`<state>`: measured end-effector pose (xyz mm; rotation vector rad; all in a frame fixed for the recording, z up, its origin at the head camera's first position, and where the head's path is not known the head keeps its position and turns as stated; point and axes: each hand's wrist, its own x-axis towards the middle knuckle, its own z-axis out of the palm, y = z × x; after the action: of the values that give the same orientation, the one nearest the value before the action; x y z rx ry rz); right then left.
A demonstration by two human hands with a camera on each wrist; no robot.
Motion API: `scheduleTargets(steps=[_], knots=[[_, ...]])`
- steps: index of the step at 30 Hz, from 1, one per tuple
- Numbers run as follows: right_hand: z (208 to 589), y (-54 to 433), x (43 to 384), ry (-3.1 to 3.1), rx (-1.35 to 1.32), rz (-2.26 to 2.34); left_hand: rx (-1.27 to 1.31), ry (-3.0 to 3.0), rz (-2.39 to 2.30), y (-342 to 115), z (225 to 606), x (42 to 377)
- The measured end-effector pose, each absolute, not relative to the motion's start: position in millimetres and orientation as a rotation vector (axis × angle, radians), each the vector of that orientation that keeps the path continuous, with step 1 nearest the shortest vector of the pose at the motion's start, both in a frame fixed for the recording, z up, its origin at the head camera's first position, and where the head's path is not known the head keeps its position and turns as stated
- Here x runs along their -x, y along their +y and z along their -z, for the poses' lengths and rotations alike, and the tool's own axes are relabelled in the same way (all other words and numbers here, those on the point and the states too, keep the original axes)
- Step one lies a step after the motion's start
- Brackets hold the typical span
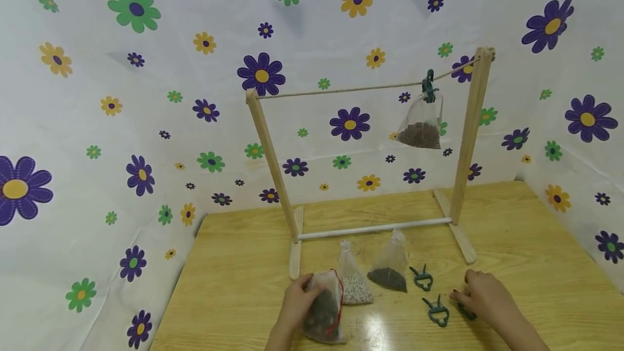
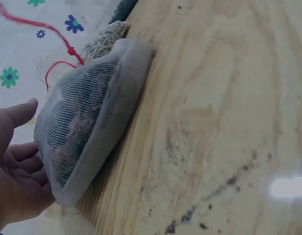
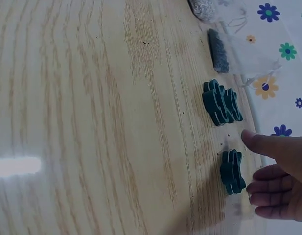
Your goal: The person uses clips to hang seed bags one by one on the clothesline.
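My left hand [image 1: 298,299] is at a mesh drawstring bag [image 1: 323,310] of dark contents with a red cord. In the left wrist view the thumb stands apart from this bag, and the fingers are right at its edge. My right hand [image 1: 487,299] reaches to a dark green plastic clip [image 3: 232,172] on the table. The right wrist view shows its thumb and fingers spread beside that clip. Two more green clips [image 1: 422,278] [image 1: 437,311] lie to its left. Beside the red-corded bag are a bag of white grains [image 1: 356,286] and one of dark grains [image 1: 388,277].
Behind the bags stands a wooden frame [image 1: 468,140] with a rope [image 1: 341,91] across its top and a white bar [image 1: 375,229] low down. A bag of brown contents [image 1: 420,131] hangs from the rope by green clips [image 1: 429,88]. Flowered cloth surrounds the wooden table [image 1: 234,280].
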<state>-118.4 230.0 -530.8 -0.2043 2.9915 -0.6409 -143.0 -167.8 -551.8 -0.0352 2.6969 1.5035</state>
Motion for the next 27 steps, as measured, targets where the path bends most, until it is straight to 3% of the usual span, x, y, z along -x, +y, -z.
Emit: scheduleTargets(steps=[11, 27], knots=[[533.4, 230.6, 114.5, 2.829, -0.118, 0.587, 0.118, 2.474, -1.718, -171.9, 553.6, 142.7], [528.0, 231.1, 133.5, 2.698, -0.049, 0.718, 0.081, 2.482, -1.707, -173.4, 552.6, 146.7]])
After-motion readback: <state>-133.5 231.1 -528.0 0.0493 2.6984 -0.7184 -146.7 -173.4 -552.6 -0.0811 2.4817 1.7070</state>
